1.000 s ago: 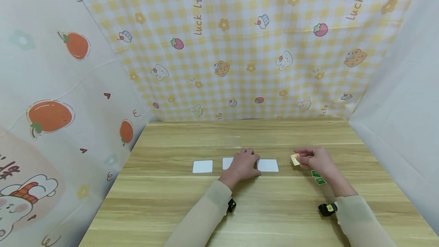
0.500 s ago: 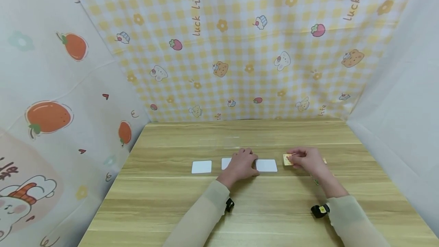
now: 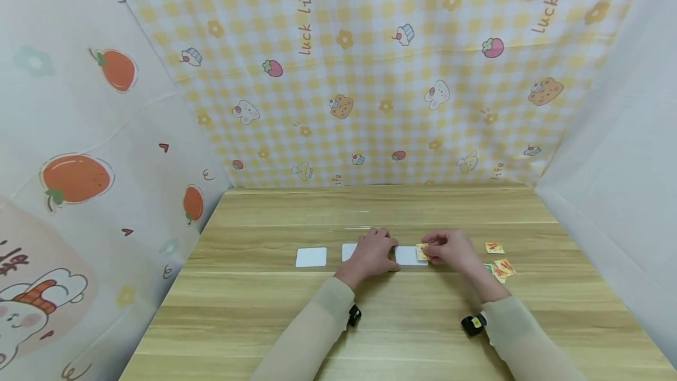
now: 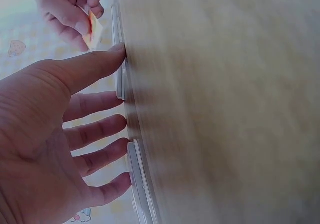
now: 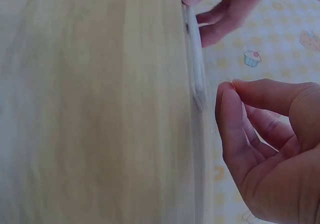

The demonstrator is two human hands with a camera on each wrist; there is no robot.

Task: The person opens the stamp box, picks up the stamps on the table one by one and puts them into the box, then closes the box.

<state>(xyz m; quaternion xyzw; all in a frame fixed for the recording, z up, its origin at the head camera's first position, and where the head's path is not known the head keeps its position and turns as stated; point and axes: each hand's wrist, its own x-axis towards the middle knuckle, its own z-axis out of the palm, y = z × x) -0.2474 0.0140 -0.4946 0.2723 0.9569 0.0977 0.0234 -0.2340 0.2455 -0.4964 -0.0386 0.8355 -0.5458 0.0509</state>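
Note:
My right hand (image 3: pixel 449 249) pinches a small yellow-and-orange picture card (image 3: pixel 422 252) between thumb and forefinger. The picture card is over the right end of a white rectangular card (image 3: pixel 406 256); whether they touch I cannot tell. At that white card's left end, my left hand (image 3: pixel 372 251) has its thumb and forefinger on opposite long edges. Its other fingers spread over a second white card (image 3: pixel 348 250), partly hidden beneath them. The left wrist view shows the picture card (image 4: pixel 95 31) tilted in the right fingers, and the white card (image 4: pixel 121 81) as a thick slab edge.
A third white card (image 3: pixel 311 257) lies at the left of the row. Right of my right hand lie several small picture cards, an orange one (image 3: pixel 495 247) apart and others (image 3: pixel 505 267) overlapping with green. Faint clear rectangular outlines (image 3: pixel 357 219) show behind the row.
My right hand has moved left with the picture card, from beside the white card to over its right end. The loose picture cards behind it are uncovered. The left hand stays in place.

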